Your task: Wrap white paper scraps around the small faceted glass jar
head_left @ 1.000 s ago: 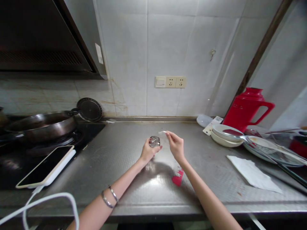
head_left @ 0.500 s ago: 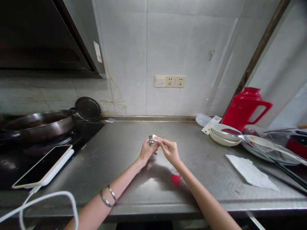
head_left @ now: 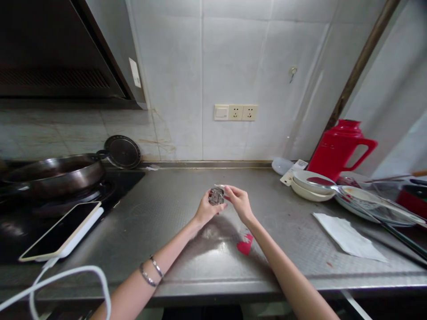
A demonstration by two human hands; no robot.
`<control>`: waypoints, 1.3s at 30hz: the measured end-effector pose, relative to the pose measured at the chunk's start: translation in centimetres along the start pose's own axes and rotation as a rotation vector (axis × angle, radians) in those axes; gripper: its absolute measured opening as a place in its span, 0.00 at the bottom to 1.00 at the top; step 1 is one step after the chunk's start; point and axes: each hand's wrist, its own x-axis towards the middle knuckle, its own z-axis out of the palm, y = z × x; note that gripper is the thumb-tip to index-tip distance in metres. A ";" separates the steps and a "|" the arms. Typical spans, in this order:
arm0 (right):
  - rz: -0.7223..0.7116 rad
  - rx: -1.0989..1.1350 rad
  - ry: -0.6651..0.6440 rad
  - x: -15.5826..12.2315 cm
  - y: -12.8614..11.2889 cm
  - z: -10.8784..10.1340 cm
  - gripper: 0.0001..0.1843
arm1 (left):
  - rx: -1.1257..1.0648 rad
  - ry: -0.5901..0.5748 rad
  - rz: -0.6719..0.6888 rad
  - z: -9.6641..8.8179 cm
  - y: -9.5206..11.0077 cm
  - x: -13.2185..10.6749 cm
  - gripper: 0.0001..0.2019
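Steel counter (head_left: 167, 222); left hand (head_left: 204, 210), right hand (head_left: 240, 204) grip silvery object (head_left: 216, 196).

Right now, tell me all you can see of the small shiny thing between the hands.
The small shiny thing is a silvery, crinkled lump, foil-like, with bright facets. The left hand grips it from the left; the right hand pinches its upper right edge. It is held above the steel counter.

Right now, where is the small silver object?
The small silver object is central in the head view, between the left hand and right hand, beyond the red scrap.
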 end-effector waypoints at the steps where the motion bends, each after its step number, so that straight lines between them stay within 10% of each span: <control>1: 0.044 0.048 -0.071 -0.1 0.0 0.1 0.21 | -0.003 -0.005 0.007 0.0 -0.1 0.1 0.28; 6: 0.086 0.167 -0.299 -0.7 -0.5 0.1 0.27 | -0.006 -0.025 0.028 -0.4 -0.6 0.6 0.27; 14: 0.109 0.138 -0.293 -0.6 -0.7 -0.2 0.29 | -0.019 -0.117 0.027 -0.6 -0.8 0.7 0.29; 24: 0.275 0.195 -0.214 -0.2 -0.7 -0.6 0.24 | 0.079 -0.301 0.100 -2.9 -0.3 1.1 0.65; 39: 0.262 -0.013 -0.126 0.2 0.5 0.0 0.21 | 0.270 -0.159 0.264 -2.6 -0.6 -0.2 0.39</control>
